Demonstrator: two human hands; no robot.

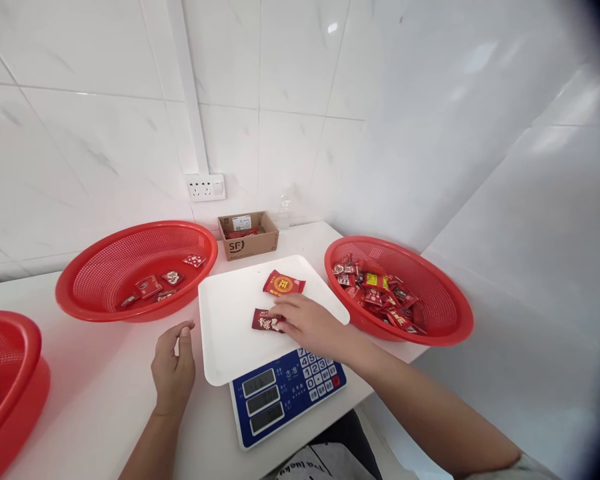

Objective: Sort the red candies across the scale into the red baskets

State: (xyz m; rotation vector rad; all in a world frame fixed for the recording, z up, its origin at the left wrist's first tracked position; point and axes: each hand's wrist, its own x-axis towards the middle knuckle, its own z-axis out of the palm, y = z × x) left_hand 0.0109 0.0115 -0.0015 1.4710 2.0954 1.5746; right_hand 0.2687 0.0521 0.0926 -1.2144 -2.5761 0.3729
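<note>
A white weighing tray (230, 333) sits on a blue electronic scale (290, 393) at the table's front. Two red snack packets lie on the tray: one with a yellow circle (283, 284) farther back, and a dark red packet (264, 321) nearer me. My right hand (307, 323) rests on the tray with its fingertips touching the dark red packet. My left hand (174, 363) rests on the white table beside the tray's left edge, fingers loosely curled, holding nothing.
A red basket (430, 320) at the right holds several red packets. Another red basket (105, 293) at the left holds a few packets. A third red basket (5, 387) is at the far left edge. A small cardboard box (249, 237) stands by the tiled wall.
</note>
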